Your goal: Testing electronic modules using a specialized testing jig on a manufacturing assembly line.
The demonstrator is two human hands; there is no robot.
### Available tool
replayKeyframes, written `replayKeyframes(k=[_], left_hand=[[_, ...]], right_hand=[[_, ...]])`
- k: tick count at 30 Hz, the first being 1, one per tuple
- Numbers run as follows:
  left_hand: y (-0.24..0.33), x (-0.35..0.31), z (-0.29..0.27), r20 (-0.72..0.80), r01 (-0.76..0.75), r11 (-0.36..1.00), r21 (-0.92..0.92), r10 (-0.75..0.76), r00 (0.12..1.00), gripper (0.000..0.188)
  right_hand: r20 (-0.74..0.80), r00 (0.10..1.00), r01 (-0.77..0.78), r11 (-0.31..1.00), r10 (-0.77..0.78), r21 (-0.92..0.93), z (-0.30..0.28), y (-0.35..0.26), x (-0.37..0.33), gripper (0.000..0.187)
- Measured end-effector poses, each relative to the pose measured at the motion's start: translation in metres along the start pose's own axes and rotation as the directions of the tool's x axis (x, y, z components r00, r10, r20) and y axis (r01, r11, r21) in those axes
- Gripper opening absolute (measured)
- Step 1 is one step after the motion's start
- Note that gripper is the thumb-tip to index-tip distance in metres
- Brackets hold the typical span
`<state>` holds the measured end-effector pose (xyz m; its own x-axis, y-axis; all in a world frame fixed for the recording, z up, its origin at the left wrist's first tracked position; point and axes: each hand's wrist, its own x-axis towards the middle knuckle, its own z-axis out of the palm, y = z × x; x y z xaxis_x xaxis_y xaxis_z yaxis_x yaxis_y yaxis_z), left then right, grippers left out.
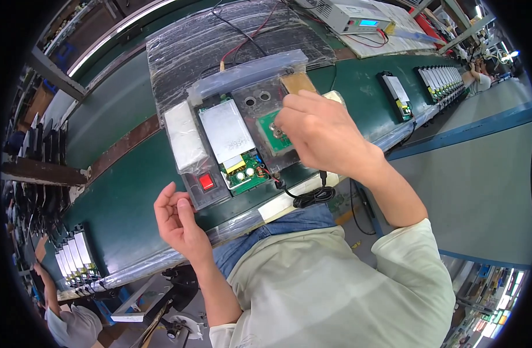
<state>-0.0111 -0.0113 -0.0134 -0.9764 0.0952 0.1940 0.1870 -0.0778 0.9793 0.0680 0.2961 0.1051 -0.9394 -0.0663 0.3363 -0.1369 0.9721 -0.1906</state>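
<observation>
A grey test fixture [202, 198] lies on the green bench in front of me. In its middle sits a power supply unit [226, 130] with a silver plate and an exposed green circuit board end. My right hand [324, 133] is closed over a small green board [267, 136] on the fixture's right part, fingertips at a round metal piece [277, 133]; what they pinch is mostly hidden. By the fixture's front left corner, near the red rocker switch [206, 181], my left hand [183, 226] is loosely curled, thumb apart, holding nothing.
A white wrapped block [185, 136] stands left of the unit. A coiled black cable [313, 197] hangs at the bench's front edge. Rows of similar units [440, 81] stand right and left [76, 255]. A bench meter [350, 17] sits behind. Other people work at both sides.
</observation>
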Motion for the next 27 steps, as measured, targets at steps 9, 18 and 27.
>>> replayKeyframes(k=[9,18,27], left_hand=[[-0.001,-0.004,0.000,-0.019,-0.008,1.000,-0.002,0.008,1.000,0.029],[-0.003,0.002,0.000,0.007,-0.005,0.999,0.036,0.005,1.000,0.028],[-0.007,0.000,-0.002,-0.028,-0.027,0.999,0.018,0.027,0.999,0.023]], right_hand=[[-0.198,0.938,-0.241,0.946,0.284,0.215,-0.029,0.026,-0.022,0.036],[-0.090,0.674,-0.549,0.579,0.733,0.603,0.027,0.088,-0.103,0.072],[-0.260,0.660,-0.596,0.701,0.705,0.391,0.046,0.170,-0.168,0.054]])
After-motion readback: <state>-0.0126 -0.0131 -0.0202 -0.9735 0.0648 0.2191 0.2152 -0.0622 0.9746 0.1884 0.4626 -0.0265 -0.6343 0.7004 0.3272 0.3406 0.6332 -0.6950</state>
